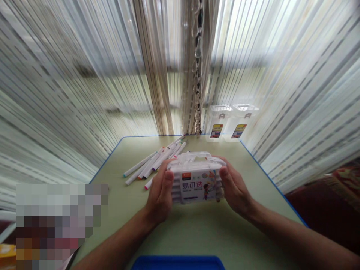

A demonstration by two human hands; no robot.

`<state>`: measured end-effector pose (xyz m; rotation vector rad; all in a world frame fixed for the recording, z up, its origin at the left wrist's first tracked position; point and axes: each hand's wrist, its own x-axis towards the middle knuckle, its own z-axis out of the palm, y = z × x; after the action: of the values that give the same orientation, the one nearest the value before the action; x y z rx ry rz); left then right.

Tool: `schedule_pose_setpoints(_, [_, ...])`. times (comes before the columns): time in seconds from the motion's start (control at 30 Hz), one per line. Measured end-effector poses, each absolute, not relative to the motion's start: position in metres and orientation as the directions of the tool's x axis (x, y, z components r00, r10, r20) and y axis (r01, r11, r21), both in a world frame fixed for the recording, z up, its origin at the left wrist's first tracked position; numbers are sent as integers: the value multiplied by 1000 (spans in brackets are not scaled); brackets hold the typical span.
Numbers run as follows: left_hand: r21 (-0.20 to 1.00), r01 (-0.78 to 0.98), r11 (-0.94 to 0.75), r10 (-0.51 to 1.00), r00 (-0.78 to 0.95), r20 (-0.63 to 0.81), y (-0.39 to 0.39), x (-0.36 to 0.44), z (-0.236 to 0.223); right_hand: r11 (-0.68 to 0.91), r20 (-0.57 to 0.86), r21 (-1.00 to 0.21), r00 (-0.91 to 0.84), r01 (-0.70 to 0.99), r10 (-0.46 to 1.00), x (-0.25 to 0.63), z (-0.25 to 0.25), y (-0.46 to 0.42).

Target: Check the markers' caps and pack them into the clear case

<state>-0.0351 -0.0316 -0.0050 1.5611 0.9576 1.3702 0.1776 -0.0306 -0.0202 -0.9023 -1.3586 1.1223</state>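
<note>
A clear plastic marker case point(196, 178) with a printed label on its front stands on the pale green table point(197, 228). My left hand point(160, 195) grips its left end, thumb on the front. My right hand point(234, 189) grips its right end, fingers wrapped round the side. Both hands are closed on the case. Several loose white markers point(156, 161) with coloured caps lie on the table just behind and left of it.
Two more clear cases point(229, 123) with labels stand at the table's far right corner against striped sheer curtains. A blue tray edge point(178, 262) lies at the near edge. A dark red seat point(332, 202) is to the right.
</note>
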Motion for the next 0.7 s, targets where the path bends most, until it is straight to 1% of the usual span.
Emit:
schedule_pose_setpoints(0.07, [955,-39,-294,950,104,296,-33,-33,-5,233,247,-964,-107,-131,963,177,-20,-32])
schedule_pose_setpoints(0.17, [978,-174,-114,985,109,134,-34,-30,-4,80,114,-966,-127,-247,985,173,-16,-34])
schedule_pose_setpoints(0.27, [938,-340,67,983,183,-4,-31,-28,-1,-54,-6,-942,-145,-331,989,169,-10,-33])
schedule_pose_setpoints(0.33, [895,-424,137,965,260,-25,-29,-27,2,-90,-36,-930,-154,-357,987,167,-7,-32])
schedule_pose_setpoints(0.4, [867,-468,170,950,312,-18,-27,-27,5,-101,-43,-923,-162,-371,986,168,-7,-30])
schedule_pose_setpoints(0.47, [862,-474,183,944,329,-20,-25,-28,5,-100,-42,-919,-157,-381,987,168,-8,-29])
schedule_pose_setpoints(0.53, [881,-436,183,952,303,-48,-25,-29,3,-90,-36,-919,-144,-385,989,169,-10,-29])
schedule_pose_setpoints(0.63, [947,-300,118,984,161,-72,-24,-32,-1,-38,8,-932,-125,-361,992,170,-12,-29])
schedule_pose_setpoints(0.7, [983,-180,47,997,72,-34,-24,-34,-2,10,48,-950,-115,-311,992,171,-11,-29])
